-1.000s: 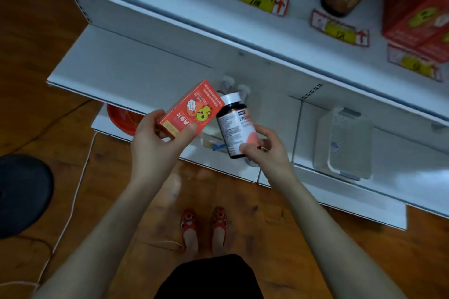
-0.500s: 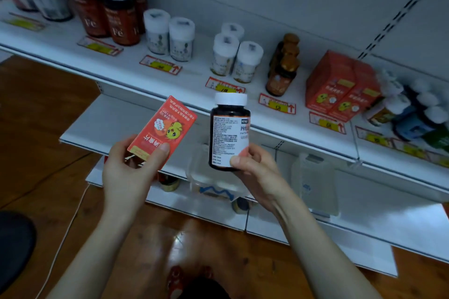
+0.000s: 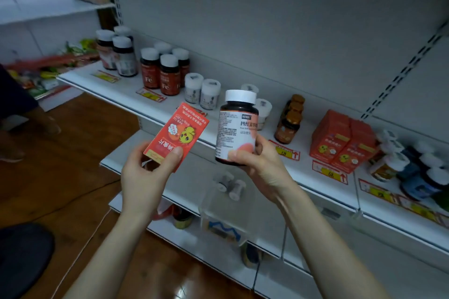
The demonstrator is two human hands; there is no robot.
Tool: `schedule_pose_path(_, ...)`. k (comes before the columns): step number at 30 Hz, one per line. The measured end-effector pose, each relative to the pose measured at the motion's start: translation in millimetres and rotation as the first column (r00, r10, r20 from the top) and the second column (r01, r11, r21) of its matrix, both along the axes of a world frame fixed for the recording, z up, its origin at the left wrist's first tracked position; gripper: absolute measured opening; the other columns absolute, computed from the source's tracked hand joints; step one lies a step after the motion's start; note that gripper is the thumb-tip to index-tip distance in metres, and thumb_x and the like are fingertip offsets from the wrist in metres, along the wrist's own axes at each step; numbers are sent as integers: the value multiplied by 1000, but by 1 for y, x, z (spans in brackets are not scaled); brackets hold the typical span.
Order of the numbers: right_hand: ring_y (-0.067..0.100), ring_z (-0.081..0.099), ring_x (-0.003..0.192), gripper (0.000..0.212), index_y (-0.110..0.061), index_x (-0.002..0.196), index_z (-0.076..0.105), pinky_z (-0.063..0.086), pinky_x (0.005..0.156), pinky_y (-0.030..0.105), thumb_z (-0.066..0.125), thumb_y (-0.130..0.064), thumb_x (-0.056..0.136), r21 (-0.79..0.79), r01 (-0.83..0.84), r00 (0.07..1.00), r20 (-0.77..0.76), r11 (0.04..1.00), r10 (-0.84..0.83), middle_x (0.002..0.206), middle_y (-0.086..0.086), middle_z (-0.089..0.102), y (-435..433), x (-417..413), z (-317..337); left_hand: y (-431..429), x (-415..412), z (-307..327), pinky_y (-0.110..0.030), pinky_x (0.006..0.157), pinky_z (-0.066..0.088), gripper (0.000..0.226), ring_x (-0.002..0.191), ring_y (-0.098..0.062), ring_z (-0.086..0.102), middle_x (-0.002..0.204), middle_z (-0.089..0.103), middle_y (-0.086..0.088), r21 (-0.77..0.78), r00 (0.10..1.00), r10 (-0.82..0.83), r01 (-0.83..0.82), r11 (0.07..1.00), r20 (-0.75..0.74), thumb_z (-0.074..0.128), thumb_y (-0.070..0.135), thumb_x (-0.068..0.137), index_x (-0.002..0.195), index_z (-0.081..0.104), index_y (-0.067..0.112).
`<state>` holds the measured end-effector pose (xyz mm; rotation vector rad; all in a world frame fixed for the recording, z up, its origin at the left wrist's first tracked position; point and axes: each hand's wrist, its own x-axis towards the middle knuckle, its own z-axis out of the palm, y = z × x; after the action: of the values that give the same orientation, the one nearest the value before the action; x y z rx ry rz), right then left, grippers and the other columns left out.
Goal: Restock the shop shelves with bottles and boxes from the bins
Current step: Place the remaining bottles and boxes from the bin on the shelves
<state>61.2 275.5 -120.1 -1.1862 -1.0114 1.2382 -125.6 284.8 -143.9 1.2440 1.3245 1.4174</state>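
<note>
Gripping a red cardboard box (image 3: 177,136) in the left hand (image 3: 143,177) and a dark white-capped bottle (image 3: 237,128) in the right hand (image 3: 264,165), mid-frame; neither is shelved yet.

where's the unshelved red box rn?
Head view, left of centre: the red box is held up in the left hand, before the shelf edge, just left of the dark bottle in the right hand.

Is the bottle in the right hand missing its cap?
No, the dark bottle held upright in the right hand carries a white cap on top.
</note>
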Motion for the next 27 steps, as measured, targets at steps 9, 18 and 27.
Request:
schedule_pose_path(9,14,62,86,76,-16,109,52,53,74,29,78,-28,39,64,-175,983,65,983,171,97,1,64,17,-44,18,-13,-42,16,-46,85,52,39,95,-15,62,96,63,9,-47,989,113,-109,993,92,79,47,64,92,54,35)
schedule_pose_path(18,12,64,82,66,-14,108,56,52,74,29,73,-45,53,68,-196,981,-5,978,196,94,0,67,70,-113,27,16,-111,20,-21,67,49,72,92,-12,63,100,65,3,-31,970,180,-177,984,162,80,55,57,113,56,17)
schedule_pose_path(27,11,67,70,47,-12,125,46,53,59,28,63,-17,81,-80,-149,983,-123,986,138,102,6,65,152,-200,39,90,-204,19,-39,86,51,59,98,-16,61,103,63,4,-34,966,188,-185,982,180,72,51,63,112,53,23)
